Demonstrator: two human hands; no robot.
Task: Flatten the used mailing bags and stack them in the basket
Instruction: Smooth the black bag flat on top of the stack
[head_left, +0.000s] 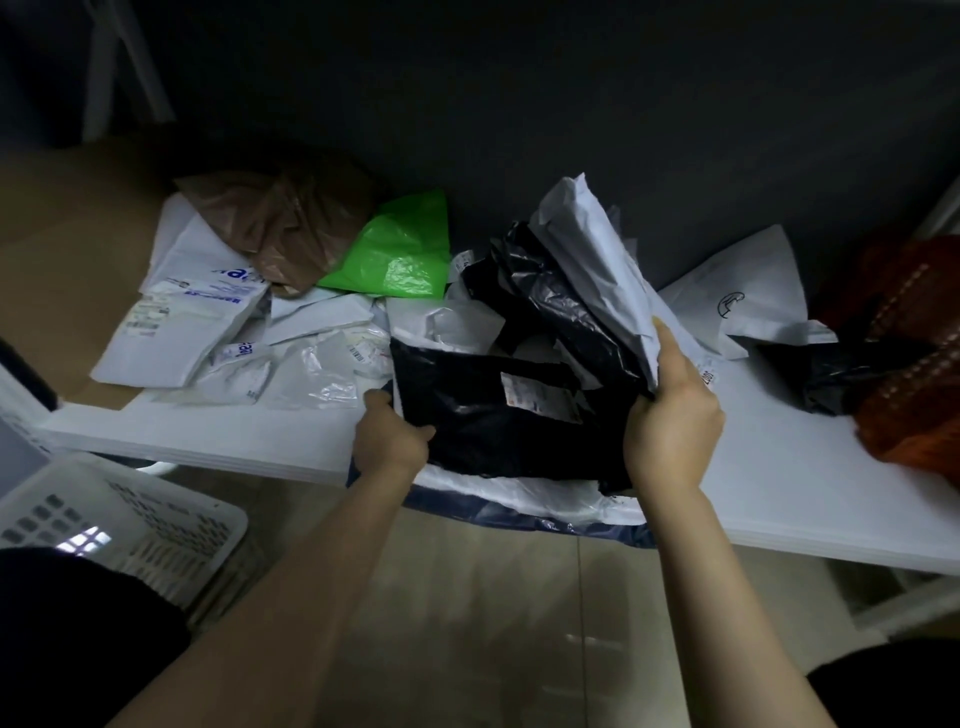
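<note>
Head view shows my left hand clenched on the left edge of the black mailing bag, which lies at the near edge of the white table. My right hand grasps a crumpled bundle of bags upright beside it. I judge I'm separating one bag to flatten. Next I'd free it, smooth it, then carry it down-left to the basket. Fingers under the plastic are hidden, and the basket's inside is partly cut off.
</note>
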